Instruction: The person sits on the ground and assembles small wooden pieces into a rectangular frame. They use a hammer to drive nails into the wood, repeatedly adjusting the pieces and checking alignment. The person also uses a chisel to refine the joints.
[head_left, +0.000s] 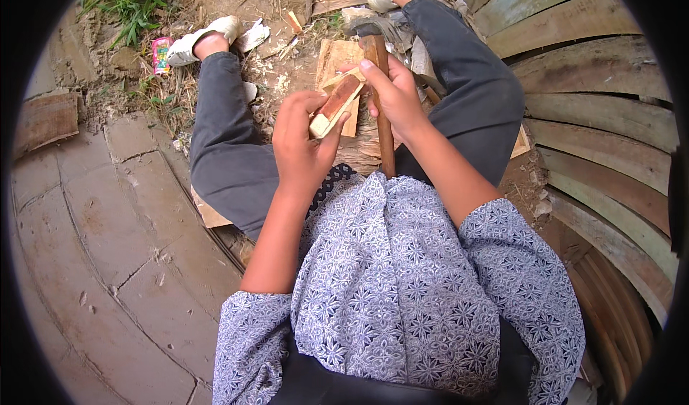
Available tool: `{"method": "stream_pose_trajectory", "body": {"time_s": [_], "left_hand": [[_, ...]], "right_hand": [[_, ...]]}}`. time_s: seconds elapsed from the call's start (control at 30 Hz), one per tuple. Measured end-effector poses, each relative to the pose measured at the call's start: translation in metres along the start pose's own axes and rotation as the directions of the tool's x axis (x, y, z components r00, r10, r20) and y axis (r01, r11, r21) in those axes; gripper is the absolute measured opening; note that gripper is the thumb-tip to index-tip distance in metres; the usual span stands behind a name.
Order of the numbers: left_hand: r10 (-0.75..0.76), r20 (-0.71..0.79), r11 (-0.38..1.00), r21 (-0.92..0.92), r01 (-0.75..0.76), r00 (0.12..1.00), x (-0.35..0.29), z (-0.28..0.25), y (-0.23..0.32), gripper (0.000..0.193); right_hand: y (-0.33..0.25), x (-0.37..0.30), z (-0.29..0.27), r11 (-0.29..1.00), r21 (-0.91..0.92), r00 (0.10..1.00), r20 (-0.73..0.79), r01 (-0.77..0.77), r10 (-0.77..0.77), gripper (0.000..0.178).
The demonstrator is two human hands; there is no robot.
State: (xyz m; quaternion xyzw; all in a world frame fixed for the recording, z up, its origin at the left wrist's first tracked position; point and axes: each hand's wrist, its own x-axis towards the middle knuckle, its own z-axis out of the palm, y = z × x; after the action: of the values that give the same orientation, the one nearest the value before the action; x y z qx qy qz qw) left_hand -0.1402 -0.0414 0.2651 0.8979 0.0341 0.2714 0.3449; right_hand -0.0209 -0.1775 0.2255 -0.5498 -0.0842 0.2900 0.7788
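A small, oblong pale-wood piece with a reddish-brown sunken face (339,104) is held up at a slant between the person's two hands, above the ground between the spread legs. The left hand (298,132) grips its lower end, fingers on one side and thumb on the other. The right hand (398,100) is at its upper end and is also closed around a long, round brown wooden handle (385,143). A dark metal head (366,28) tops this handle, whose lower end comes close to the patterned blue-and-white shirt (395,276).

Beneath the hands lies a flat, light-brown wooden board (337,55), with chips and scraps around it. Dark grey trousers (226,129) frame the spot. Beside the left pale shoe (208,39) stands a pink cylindrical container (162,55), near green grass (133,3). Grey paving (108,240) spreads leftward; a weathered plank wall (596,68) curves along the right.
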Motion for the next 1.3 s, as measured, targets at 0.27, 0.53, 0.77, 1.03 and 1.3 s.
{"method": "stream_pose_trajectory", "body": {"time_s": [0.27,0.53,0.77,1.03,1.3], "left_hand": [[0.060,0.024,0.977,0.203,-0.064,0.998,-0.006,0.006,-0.031,0.040],[0.054,0.169,0.951,0.291,-0.102,0.984,-0.003,0.015,-0.040,0.050],[0.072,0.162,0.937,0.327,-0.123,0.984,-0.003,0.017,-0.034,0.049],[0.105,0.203,0.879,0.439,-0.186,0.973,-0.002,0.020,-0.023,0.049],[-0.027,0.214,0.952,0.303,-0.040,0.976,-0.005,0.028,-0.036,0.044]], "right_hand": [[0.031,0.016,0.004,0.991,0.003,0.990,-0.038,-0.137,0.137,0.038],[0.022,0.017,0.004,0.992,0.058,0.989,-0.095,-0.110,0.115,0.051],[0.018,0.014,0.004,0.990,0.100,0.989,-0.103,-0.100,0.111,0.051],[0.022,0.013,-0.004,0.972,0.208,0.989,-0.075,-0.111,0.129,0.042],[0.028,0.019,-0.012,0.985,0.040,0.980,-0.101,-0.170,0.173,0.043]]}}
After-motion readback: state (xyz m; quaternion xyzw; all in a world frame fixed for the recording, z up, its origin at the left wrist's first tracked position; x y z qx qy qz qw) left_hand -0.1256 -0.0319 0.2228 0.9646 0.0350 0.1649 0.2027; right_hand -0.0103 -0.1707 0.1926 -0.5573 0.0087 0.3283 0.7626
